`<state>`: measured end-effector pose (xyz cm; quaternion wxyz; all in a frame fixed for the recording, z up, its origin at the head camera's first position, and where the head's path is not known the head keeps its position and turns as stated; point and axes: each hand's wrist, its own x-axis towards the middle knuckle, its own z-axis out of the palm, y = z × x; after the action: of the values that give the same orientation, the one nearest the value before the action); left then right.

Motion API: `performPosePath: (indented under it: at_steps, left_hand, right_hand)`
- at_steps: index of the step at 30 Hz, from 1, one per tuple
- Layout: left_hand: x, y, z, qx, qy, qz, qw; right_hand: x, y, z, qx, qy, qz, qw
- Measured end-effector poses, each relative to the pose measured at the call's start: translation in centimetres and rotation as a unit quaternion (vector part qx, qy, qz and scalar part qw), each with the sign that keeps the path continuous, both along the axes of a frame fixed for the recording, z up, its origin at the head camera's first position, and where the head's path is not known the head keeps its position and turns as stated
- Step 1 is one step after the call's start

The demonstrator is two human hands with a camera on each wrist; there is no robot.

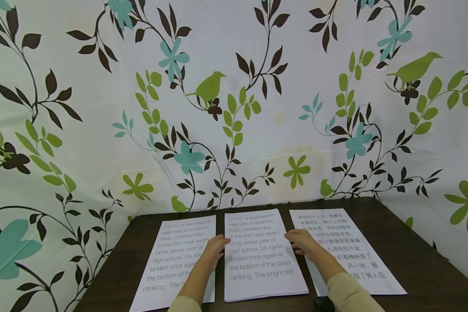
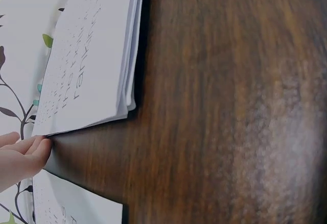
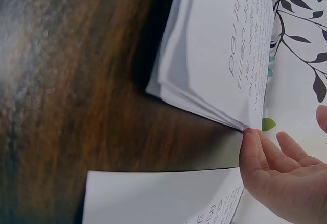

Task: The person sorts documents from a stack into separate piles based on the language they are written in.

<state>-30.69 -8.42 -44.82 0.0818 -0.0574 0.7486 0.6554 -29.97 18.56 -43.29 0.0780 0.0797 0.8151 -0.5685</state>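
Note:
In the head view, a stack of white paper sheets (image 1: 257, 288) printed with English text lies in the middle of a dark table. My left hand (image 1: 215, 248) rests its fingertips at the stack's left edge. On the opposite side my right hand (image 1: 302, 243) touches the right edge, arm reaching over another printed sheet. The left wrist view shows my left fingers (image 2: 41, 147) right at the border of the stack (image 2: 94, 55), whose layers are slightly uneven. In the right wrist view, my right fingertips (image 3: 249, 134) meet the stack's edge (image 3: 219, 66), fingers extended.
Left of the middle stack lies another white paper (image 1: 167, 268) with the same English text. On the right is paper printed in Chinese (image 1: 359, 247). The dark wooden table (image 1: 109, 268) ends at a patterned cloth (image 1: 257, 130). A small black object (image 1: 323, 304) sits by the right sleeve.

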Motion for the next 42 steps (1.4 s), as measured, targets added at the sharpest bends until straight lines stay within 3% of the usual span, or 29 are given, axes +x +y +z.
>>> performPosePath:
  at_steps: [14,22,29,39,42]
  left_hand:
    - [0.1,0.5,0.7,-0.006,-0.010,0.032,0.9994]
    - [0.5,0.7,0.0,0.023,0.018,0.099,0.9947]
    - [0.7,0.9,0.0,0.028,0.029,0.127,0.9911]
    - [1.6,0.4,-1.0,-0.005,0.047,0.083,0.9955]
    - [1.5,0.3,-1.5,-0.011,0.050,0.083,0.9953]
  right_hand:
    - [0.0,0.0,0.3,-0.024,0.014,-0.019,0.999]
    - [0.2,-0.3,-0.2,-0.115,0.014,-0.046,0.992]
    - [0.3,-0.8,-1.2,-0.102,0.022,-0.048,0.993]
    - [0.6,-1.4,-1.8,-0.102,0.000,-0.060,0.993]
    - [0.6,-1.7,-1.9,-0.103,-0.001,-0.059,0.993]
